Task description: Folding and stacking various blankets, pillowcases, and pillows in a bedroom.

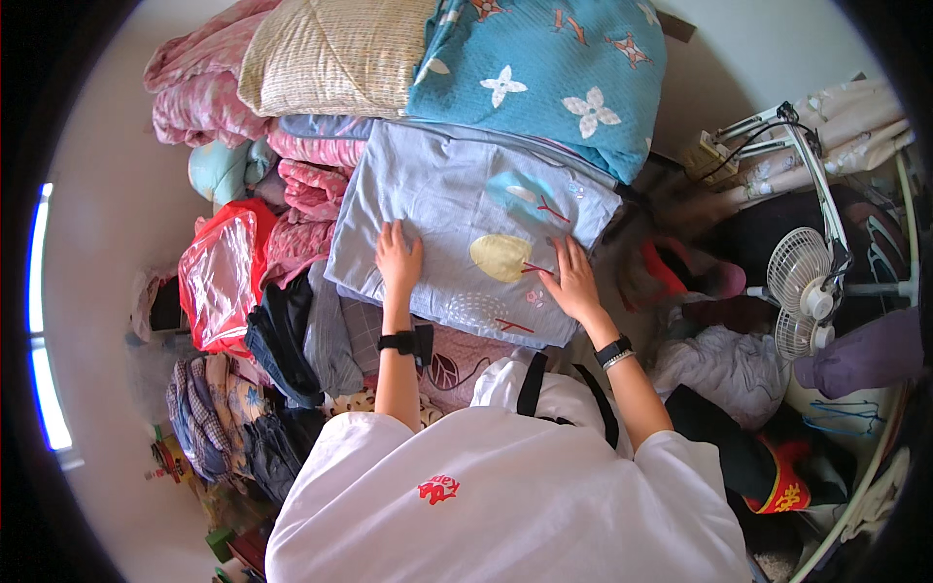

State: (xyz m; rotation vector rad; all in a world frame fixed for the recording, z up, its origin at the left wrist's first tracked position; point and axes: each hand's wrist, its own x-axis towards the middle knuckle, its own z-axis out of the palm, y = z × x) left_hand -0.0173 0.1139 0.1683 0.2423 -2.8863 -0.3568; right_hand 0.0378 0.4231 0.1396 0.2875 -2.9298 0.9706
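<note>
Before me lies a folded light blue cotton sheet [437, 189] printed with trees and small flowers. My left hand [399, 261] rests flat on its left part, fingers spread a little. On the right side, my right hand [574, 280] lies palm down beside a yellow printed tree, its fingers pointing away from me. Neither hand grips anything. Behind the sheet, and touching it, sits a folded teal quilt [539, 65] with white flowers. A folded woven straw mat [335, 58] is at the quilt's left.
Pink patterned bedding [204, 102] is heaped at the far left. A red and clear plastic bag [226, 273] and dark jeans [284, 342] lie on the left. To the right are a clip-on fan [802, 270], a white folding lamp arm [816, 167] and a crumpled pale cloth [729, 368].
</note>
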